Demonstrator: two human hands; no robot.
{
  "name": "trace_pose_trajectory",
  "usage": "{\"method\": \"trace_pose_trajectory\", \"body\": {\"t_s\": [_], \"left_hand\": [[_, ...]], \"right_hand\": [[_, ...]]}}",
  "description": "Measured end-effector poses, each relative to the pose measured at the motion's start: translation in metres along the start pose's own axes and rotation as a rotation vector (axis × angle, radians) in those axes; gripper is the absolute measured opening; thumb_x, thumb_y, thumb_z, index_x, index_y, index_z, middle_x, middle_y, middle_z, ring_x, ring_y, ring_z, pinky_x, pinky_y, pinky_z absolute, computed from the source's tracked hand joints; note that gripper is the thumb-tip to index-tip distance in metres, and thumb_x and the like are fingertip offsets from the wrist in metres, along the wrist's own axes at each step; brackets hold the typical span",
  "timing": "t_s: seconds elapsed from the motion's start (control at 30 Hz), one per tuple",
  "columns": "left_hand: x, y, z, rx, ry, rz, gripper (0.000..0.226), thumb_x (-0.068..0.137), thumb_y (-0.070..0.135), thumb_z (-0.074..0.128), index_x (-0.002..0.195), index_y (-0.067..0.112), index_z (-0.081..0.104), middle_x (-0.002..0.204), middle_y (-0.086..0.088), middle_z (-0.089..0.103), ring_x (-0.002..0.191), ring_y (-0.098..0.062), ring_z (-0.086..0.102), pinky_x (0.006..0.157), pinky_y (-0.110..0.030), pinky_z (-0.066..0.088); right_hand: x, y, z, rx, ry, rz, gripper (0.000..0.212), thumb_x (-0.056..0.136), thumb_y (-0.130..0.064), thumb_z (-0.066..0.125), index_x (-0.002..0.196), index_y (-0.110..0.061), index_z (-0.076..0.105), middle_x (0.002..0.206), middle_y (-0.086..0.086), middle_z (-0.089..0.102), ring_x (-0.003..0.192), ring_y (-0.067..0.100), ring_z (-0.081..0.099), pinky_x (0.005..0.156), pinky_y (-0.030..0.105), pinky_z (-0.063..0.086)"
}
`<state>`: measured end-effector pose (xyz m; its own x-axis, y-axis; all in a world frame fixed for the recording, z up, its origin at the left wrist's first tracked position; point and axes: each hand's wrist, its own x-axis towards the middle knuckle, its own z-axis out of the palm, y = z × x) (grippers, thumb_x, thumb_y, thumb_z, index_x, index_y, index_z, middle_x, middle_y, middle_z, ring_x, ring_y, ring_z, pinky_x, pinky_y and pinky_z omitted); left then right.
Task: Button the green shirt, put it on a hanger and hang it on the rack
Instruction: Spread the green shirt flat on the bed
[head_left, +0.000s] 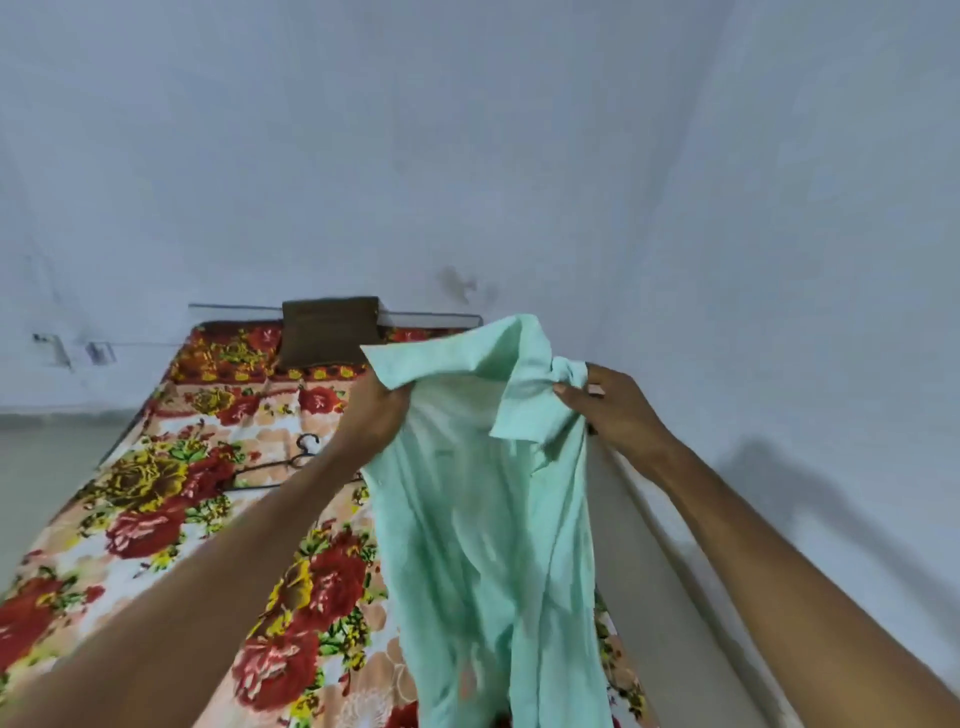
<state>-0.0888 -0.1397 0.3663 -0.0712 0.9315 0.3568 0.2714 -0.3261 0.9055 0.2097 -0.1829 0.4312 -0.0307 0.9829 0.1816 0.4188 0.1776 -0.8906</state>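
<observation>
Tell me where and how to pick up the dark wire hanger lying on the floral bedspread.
Judging from its pose, grip the dark wire hanger at the neck just under its hook, coming from above. It lies flat on the floral bedspread, hook toward the far end, and the left forearm covers its right side, so the neck is the clearest exposed part.

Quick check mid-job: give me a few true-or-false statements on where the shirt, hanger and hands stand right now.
1. Both hands hold the green shirt up over the bed. True.
2. The hanger is already inside the shirt. False: it lies on the floral bedspread, apart from the shirt.
3. The left hand grips the shirt's upper edge. True.
4. The right hand hangs idle. False: it pinches bunched fabric.
5. The brown cloth lies on the floor. False: it hangs over the rail at the bed's far end.
</observation>
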Motion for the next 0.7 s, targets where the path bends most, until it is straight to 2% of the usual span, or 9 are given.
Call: {"method": "trace_pose_trajectory", "body": {"t_s": [0.07, 0.13, 0.2, 0.33, 0.47, 0.53, 0.6, 0.63, 0.7], "left_hand": [[-0.005, 0.063, -0.023, -0.129, -0.123, -0.039, 0.031, 0.102, 0.014, 0.062, 0.133, 0.015, 0.065, 0.126, 0.003, 0.069, 0.113, -0.01, 0.064, 0.095, -0.02, 0.051], [-0.012, 0.123, -0.046, -0.295, -0.27, -0.136, 0.033, 0.088, 0.008, 0.073, 0.121, 0.011, 0.069, 0.111, 0.001, 0.076, 0.095, -0.012, 0.073, 0.085, -0.022, 0.058], [-0.039, 0.181, -0.071, -0.468, -0.392, -0.22, 0.03, 0.073, 0.002, 0.065, 0.1, 0.008, 0.075, 0.097, -0.007, 0.08, 0.082, -0.019, 0.077, 0.075, -0.028, 0.062], [-0.096, 0.262, -0.115, -0.528, -0.539, -0.104, 0.066, 0.064, -0.016, 0.048, 0.126, -0.003, 0.063, 0.124, -0.019, 0.071, 0.109, -0.031, 0.072, 0.089, -0.038, 0.061], [-0.146, 0.31, -0.146, -0.133, -0.478, 0.041, 0.047, 0.081, -0.015, 0.06, 0.118, 0.012, 0.07, 0.119, -0.014, 0.074, 0.105, -0.026, 0.072, 0.089, -0.038, 0.059], [-0.164, 0.325, -0.162, 0.347, -0.348, 0.274, 0.021, 0.085, 0.003, 0.073, 0.102, 0.014, 0.074, 0.102, -0.012, 0.076, 0.092, -0.023, 0.071, 0.082, -0.042, 0.058], [-0.183, 0.335, -0.172, 0.645, -0.282, 0.397, 0.02, 0.08, 0.026, 0.084, 0.089, 0.009, 0.076, 0.084, -0.004, 0.076, 0.077, -0.009, 0.071, 0.07, -0.038, 0.055], [-0.193, 0.341, -0.173, 0.653, -0.232, 0.354, 0.022, 0.08, 0.033, 0.087, 0.084, 0.014, 0.075, 0.078, 0.005, 0.074, 0.069, 0.003, 0.067, 0.066, -0.034, 0.051], [-0.215, 0.35, -0.169, 0.549, -0.072, 0.216, 0.021, 0.085, 0.044, 0.081, 0.089, 0.025, 0.074, 0.082, 0.017, 0.071, 0.07, 0.008, 0.066, 0.065, -0.03, 0.051]], "right_hand": [[-0.012, -0.034, -0.022, -0.093, 0.122, -0.067, 0.019, 0.099, -0.023, 0.07, 0.11, -0.01, 0.076, 0.098, 0.007, 0.079, 0.09, 0.014, 0.072, 0.082, 0.033, 0.056], [-0.028, -0.074, -0.041, -0.138, 0.218, -0.132, 0.033, 0.099, -0.025, 0.069, 0.1, 0.007, 0.067, 0.082, 0.019, 0.068, 0.076, 0.016, 0.056, 0.072, 0.032, 0.043], [-0.057, -0.117, -0.057, -0.107, 0.252, -0.183, 0.041, 0.1, -0.03, 0.068, 0.088, 0.009, 0.059, 0.072, 0.009, 0.05, 0.069, 0.015, 0.042, 0.066, 0.032, 0.033], [-0.11, -0.181, -0.079, -0.017, 0.186, -0.25, 0.056, 0.101, -0.043, 0.062, 0.087, 0.01, 0.051, 0.076, 0.005, 0.041, 0.069, 0.014, 0.037, 0.062, 0.031, 0.028], [-0.152, -0.225, -0.103, 0.012, 0.162, -0.277, 0.052, 0.096, -0.044, 0.07, 0.064, -0.015, 0.04, 0.062, 0.001, 0.032, 0.054, 0.013, 0.032, 0.054, 0.029, 0.024], [-0.171, -0.243, -0.113, -0.041, 0.164, -0.296, 0.057, 0.091, -0.042, 0.077, 0.06, -0.019, 0.036, 0.056, -0.004, 0.029, 0.05, 0.011, 0.029, 0.053, 0.029, 0.022], [-0.187, -0.256, -0.119, -0.09, 0.154, -0.311, 0.06, 0.085, -0.044, 0.083, 0.058, -0.014, 0.039, 0.055, -0.001, 0.031, 0.052, 0.013, 0.031, 0.054, 0.028, 0.024], [-0.191, -0.26, -0.12, -0.083, 0.129, -0.307, 0.059, 0.084, -0.043, 0.084, 0.058, -0.009, 0.043, 0.057, 0.003, 0.033, 0.055, 0.015, 0.035, 0.055, 0.028, 0.028], [-0.204, -0.266, -0.114, -0.026, 0.072, -0.241, 0.054, 0.086, -0.039, 0.083, 0.067, 0.001, 0.052, 0.067, 0.009, 0.042, 0.065, 0.02, 0.046, 0.06, 0.038, 0.041]]}}
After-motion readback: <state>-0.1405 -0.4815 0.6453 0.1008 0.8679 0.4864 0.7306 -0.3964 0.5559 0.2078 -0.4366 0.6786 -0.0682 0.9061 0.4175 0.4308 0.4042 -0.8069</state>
